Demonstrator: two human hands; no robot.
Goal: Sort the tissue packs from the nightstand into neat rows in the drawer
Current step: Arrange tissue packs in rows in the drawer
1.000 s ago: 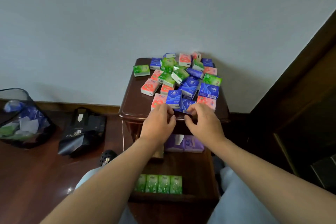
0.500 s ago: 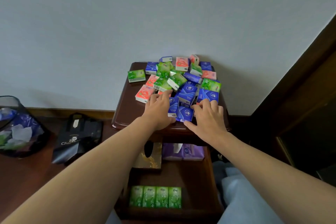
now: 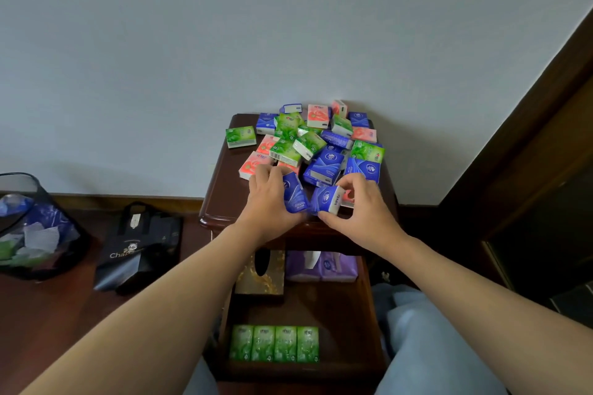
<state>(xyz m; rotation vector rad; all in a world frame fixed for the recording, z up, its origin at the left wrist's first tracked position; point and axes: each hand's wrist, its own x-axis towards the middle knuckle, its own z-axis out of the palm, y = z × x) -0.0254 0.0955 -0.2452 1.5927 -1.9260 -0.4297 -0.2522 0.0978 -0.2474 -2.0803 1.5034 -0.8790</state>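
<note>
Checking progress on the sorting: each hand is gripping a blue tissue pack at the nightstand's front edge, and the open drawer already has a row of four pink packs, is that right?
Not quite. In the head view the row of four packs in the drawer is green, not pink. The left hand and right hand each do grip a blue tissue pack at the nightstand front edge.

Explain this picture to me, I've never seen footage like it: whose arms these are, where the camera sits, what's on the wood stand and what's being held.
No machine here: the arms belong to a person wearing a wide-angle camera on the head, looking forward and down. The left hand grips one blue tissue pack; the right hand pinches another blue pack. Both are at the front edge of the nightstand, where a loose pile of green, pink and blue packs lies. Below, the open drawer holds a neat row of four green packs, plus a gold tissue box and purple tissue packs at the back.
</note>
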